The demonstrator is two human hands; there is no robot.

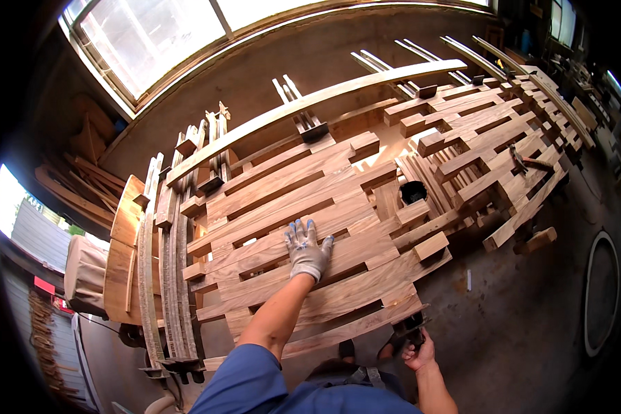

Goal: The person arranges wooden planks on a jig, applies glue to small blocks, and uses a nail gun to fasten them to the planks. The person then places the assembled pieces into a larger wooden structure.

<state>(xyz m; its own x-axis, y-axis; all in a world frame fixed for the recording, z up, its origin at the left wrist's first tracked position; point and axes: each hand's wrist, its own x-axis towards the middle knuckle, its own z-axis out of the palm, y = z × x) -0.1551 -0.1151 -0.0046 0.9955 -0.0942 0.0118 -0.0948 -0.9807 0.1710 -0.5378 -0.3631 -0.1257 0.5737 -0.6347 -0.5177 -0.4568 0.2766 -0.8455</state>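
My left hand (309, 254), in a grey glove with blue fingertips, lies palm down with fingers spread on a panel of interlocked wooden strips (352, 228). Narrow rectangular gaps run between the strips. At the panel's near right edge, my bare right hand (421, 353) is closed around the dark handle end of a metal clamp (408, 324). The clamp's dark head sits against the last strip. Part of the grip is hidden under my fingers. Further bar clamps (315, 131) poke out past the far edge of the panel.
A long wooden batten (324, 93) lies across the far clamps. Long bars (176, 297) stand at the left. To the right are a black round container (413, 193), a hammer (524, 161) and more jointed strips (490, 159). A pale ring (602, 293) lies at far right.
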